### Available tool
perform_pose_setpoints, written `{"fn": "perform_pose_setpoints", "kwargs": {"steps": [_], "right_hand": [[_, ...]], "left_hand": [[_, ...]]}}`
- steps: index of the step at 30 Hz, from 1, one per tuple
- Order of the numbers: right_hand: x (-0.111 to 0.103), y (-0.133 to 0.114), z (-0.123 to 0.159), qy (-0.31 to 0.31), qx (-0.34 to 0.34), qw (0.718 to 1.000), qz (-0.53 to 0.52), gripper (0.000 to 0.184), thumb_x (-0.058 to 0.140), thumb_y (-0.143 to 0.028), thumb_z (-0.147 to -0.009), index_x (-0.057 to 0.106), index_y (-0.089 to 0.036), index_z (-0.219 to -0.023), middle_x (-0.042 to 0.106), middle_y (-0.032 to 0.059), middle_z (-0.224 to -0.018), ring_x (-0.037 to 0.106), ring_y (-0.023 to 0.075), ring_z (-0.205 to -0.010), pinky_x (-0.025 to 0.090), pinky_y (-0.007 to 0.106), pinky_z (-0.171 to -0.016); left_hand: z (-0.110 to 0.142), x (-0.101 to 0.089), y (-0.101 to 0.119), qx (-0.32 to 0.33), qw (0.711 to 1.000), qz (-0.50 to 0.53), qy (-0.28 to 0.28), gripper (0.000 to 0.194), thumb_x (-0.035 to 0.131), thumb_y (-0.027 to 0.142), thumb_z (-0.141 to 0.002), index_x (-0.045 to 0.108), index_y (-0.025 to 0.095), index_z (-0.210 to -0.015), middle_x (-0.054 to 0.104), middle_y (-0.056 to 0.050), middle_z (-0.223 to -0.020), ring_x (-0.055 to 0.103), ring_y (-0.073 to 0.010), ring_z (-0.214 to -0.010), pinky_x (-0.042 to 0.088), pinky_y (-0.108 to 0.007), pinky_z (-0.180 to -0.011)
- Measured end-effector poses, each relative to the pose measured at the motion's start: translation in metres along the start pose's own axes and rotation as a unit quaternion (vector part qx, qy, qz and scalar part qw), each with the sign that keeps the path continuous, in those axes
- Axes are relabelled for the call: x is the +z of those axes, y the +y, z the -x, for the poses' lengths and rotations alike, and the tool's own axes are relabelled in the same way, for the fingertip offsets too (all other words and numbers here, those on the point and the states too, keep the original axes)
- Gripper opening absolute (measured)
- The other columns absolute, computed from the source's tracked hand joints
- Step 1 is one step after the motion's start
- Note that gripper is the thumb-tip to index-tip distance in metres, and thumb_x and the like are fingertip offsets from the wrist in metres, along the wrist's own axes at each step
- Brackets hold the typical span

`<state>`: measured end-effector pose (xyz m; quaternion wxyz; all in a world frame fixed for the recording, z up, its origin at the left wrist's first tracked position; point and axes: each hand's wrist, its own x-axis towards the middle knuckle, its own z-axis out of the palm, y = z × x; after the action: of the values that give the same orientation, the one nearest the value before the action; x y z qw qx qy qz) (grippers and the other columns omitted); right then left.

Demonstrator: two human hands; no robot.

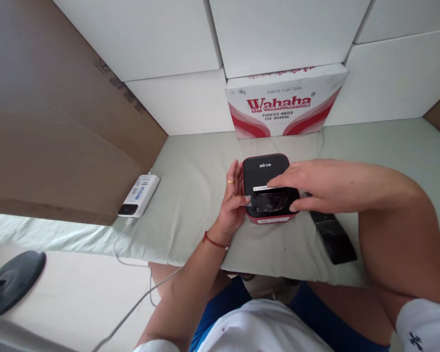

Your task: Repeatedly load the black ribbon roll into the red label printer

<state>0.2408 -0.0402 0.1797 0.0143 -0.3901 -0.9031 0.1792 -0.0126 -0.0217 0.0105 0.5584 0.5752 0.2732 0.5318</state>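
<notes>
One black-and-red device (266, 172) sits at the centre of the frame on a worktop (190, 205) draped in pale green cloth (396, 156), steadied by a person's left hand (233, 204), half closed about its left wall, fingers along the side and thumb resting on the top beside a glossy dark window (275, 202). The left forearm (194, 274) rises diagonally from the bottom of the frame. The right hand (311, 186) reaches in from the right, elbow bent outward and forearm nearly level, its thumb and fingers well parted over the device's right side; whether they grip it cannot be told. The worktop's front edge crosses the lower frame, a strip of cloth lying between it and the device. A black object (335, 239) lies just to the right, narrowing the room there. At left, a wider stretch of cloth separates the left hand from a white unit (146, 193) beside a cardboard box (77, 122). Toward the top, a Wahaha carton (284, 112) and white boxes (286, 34) bound the back edge.
</notes>
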Motion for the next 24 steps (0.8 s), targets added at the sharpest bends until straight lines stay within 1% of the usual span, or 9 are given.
{"fn": "perform_pose_setpoints", "kwargs": {"steps": [3, 5, 8, 10, 14, 17, 20, 22, 24], "right_hand": [[0.005, -0.012, -0.002, 0.015, -0.012, 1.0, 0.016, 0.03, 0.074, -0.028, -0.094, 0.083, -0.025, -0.122, 0.082, 0.0081, -0.104, 0.072, 0.0276, -0.098, 0.052, 0.035, -0.083], [0.008, -0.019, -0.006, 0.029, 0.0, 0.999, 0.027, 0.024, 0.071, -0.027, -0.097, 0.083, -0.023, -0.117, 0.082, 0.0094, -0.104, 0.071, 0.0278, -0.1, 0.051, 0.036, -0.082], [0.008, -0.024, -0.011, 0.035, 0.034, 0.998, 0.037, 0.02, 0.065, -0.026, -0.101, 0.082, -0.024, -0.112, 0.081, 0.0076, -0.104, 0.071, 0.0244, -0.09, 0.045, 0.035, -0.075], [0.006, -0.025, -0.012, 0.038, 0.046, 0.997, 0.045, 0.02, 0.062, -0.026, -0.102, 0.082, -0.024, -0.107, 0.08, 0.006, -0.1, 0.07, 0.0219, -0.083, 0.042, 0.034, -0.071], [0.001, -0.022, -0.011, 0.057, 0.043, 0.996, 0.058, 0.018, 0.063, -0.026, -0.101, 0.081, -0.023, -0.099, 0.08, 0.0052, -0.095, 0.068, 0.0203, -0.079, 0.041, 0.033, -0.071], [-0.001, -0.019, -0.011, 0.07, 0.046, 0.995, 0.056, 0.018, 0.063, -0.026, -0.1, 0.08, -0.023, -0.097, 0.08, 0.0047, -0.096, 0.069, 0.02, -0.079, 0.043, 0.033, -0.072], [-0.002, -0.018, -0.013, 0.082, 0.051, 0.994, 0.044, 0.02, 0.061, -0.025, -0.101, 0.081, -0.024, -0.1, 0.082, 0.0044, -0.097, 0.071, 0.0211, -0.083, 0.047, 0.034, -0.075], [-0.003, -0.02, -0.015, 0.111, 0.063, 0.991, 0.046, 0.022, 0.061, -0.025, -0.102, 0.083, -0.025, -0.102, 0.082, 0.004, -0.098, 0.072, 0.0223, -0.086, 0.049, 0.035, -0.077], [-0.005, -0.024, -0.017, 0.163, 0.084, 0.982, 0.048, 0.022, 0.062, -0.027, -0.102, 0.084, -0.026, -0.104, 0.082, 0.0037, -0.099, 0.073, 0.0236, -0.088, 0.05, 0.036, -0.079]], "left_hand": [[-0.002, 0.001, -0.003, -0.037, 0.999, 0.021, -0.01, 0.097, 0.07, 0.038, -0.085, 0.032, 0.042, -0.174, 0.038, 0.001, -0.185, 0.035, -0.0299, -0.174, 0.037, -0.053, -0.14], [-0.005, 0.001, -0.004, -0.05, 0.998, 0.041, -0.011, 0.103, 0.069, 0.034, -0.081, 0.029, 0.041, -0.176, 0.037, 0.0, -0.186, 0.035, -0.0309, -0.174, 0.036, -0.054, -0.141], [-0.01, 0.001, -0.005, -0.062, 0.996, 0.064, -0.018, 0.109, 0.069, 0.03, -0.076, 0.028, 0.041, -0.176, 0.04, -0.001, -0.185, 0.038, -0.0316, -0.172, 0.038, -0.055, -0.14], [-0.015, -0.001, -0.005, -0.064, 0.995, 0.071, -0.026, 0.112, 0.071, 0.028, -0.074, 0.027, 0.043, -0.176, 0.041, -0.001, -0.184, 0.04, -0.0315, -0.171, 0.039, -0.055, -0.139], [-0.02, -0.008, -0.002, -0.062, 0.995, 0.065, -0.044, 0.116, 0.079, 0.027, -0.074, 0.026, 0.05, -0.175, 0.037, 0.002, -0.186, 0.033, -0.0307, -0.175, 0.044, -0.052, -0.136], [-0.017, -0.011, -0.001, -0.066, 0.995, 0.056, -0.056, 0.118, 0.086, 0.032, -0.077, 0.025, 0.055, -0.175, 0.031, 0.004, -0.188, 0.031, -0.0308, -0.176, 0.05, -0.049, -0.13], [-0.01, -0.01, -0.002, -0.06, 0.996, 0.047, -0.054, 0.118, 0.089, 0.043, -0.08, 0.022, 0.056, -0.176, 0.025, 0.003, -0.191, 0.03, -0.0325, -0.176, 0.053, -0.05, -0.127], [-0.008, -0.007, -0.004, -0.056, 0.996, 0.045, -0.059, 0.116, 0.09, 0.051, -0.081, 0.023, 0.054, -0.176, 0.023, 0.001, -0.191, 0.03, -0.0339, -0.176, 0.051, -0.053, -0.13], [-0.008, -0.006, -0.007, -0.051, 0.995, 0.053, -0.067, 0.115, 0.09, 0.058, -0.081, 0.025, 0.05, -0.176, 0.026, -0.002, -0.19, 0.033, -0.0357, -0.175, 0.046, -0.057, -0.134]]}}
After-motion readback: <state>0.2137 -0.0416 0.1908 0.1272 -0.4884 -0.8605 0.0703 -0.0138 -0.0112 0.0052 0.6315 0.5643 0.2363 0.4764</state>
